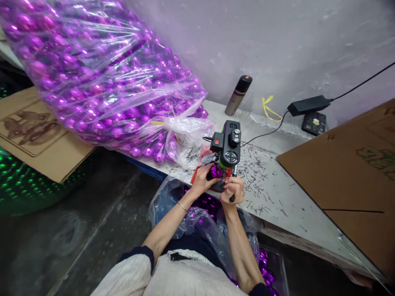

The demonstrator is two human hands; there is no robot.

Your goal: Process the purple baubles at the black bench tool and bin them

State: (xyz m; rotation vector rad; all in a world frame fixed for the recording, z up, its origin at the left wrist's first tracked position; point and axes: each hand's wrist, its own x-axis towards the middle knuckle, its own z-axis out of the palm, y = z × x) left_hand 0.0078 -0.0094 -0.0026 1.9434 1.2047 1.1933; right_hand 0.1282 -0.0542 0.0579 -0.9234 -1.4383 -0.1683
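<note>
A small black machine (pixel 232 144) with a red switch stands on the white table (pixel 265 185). Beneath its head sits a shiny purple ball (pixel 216 171). My left hand (pixel 203 181) is closed round the left side of that ball, thumb toward the front. To the right, my right hand (pixel 232 191) has its fingers wrapped round the machine's black-ended lever (pixel 232 198). Below my hands, an open clear plastic bag (pixel 182 224) holds more purple balls, partly hidden by my forearms.
A huge clear bag of purple balls (pixel 117 82) fills the upper left. Behind the machine are a spray can (pixel 238 95), yellow tie (pixel 268 109), power adapter (pixel 309 105) and black phone-like object (pixel 314 123). Cardboard (pixel 348 164) stands at right. Small dark wire bits litter the table.
</note>
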